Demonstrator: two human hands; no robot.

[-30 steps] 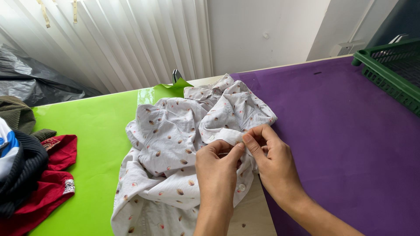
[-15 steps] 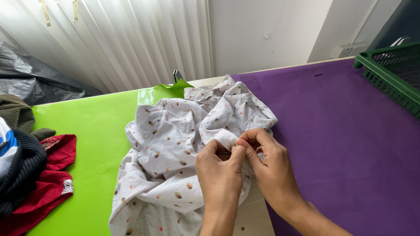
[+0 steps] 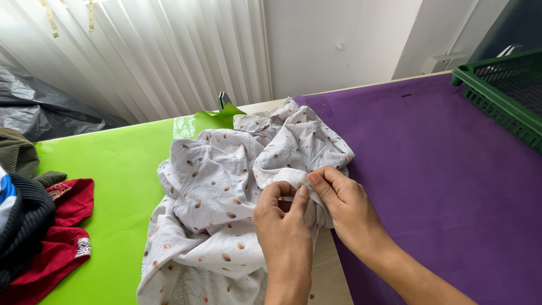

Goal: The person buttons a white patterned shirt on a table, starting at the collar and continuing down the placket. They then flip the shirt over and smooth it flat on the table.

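Observation:
A crumpled white shirt [image 3: 220,181] with small brown and red spots lies across the seam between the green sheet and the purple sheet. My left hand [image 3: 285,226] pinches the shirt's front edge between thumb and fingers. My right hand [image 3: 339,206] pinches the same edge right beside it, fingertips nearly touching the left hand's. The bit of cloth between the fingers is mostly hidden by the hands.
A pile of clothes, red [image 3: 56,237], dark striped [image 3: 20,220] and olive [image 3: 17,152], sits at the left edge. A green plastic crate [image 3: 502,93] stands at the far right. Green sheet [image 3: 107,164] and purple sheet [image 3: 446,169] cover the table; blinds and a black bag [image 3: 39,107] lie behind.
Both hands have kept their pinch on the shirt edge, with the fingers shifting slightly. The view has drifted a little, and the shirt's lower part has bunched slightly.

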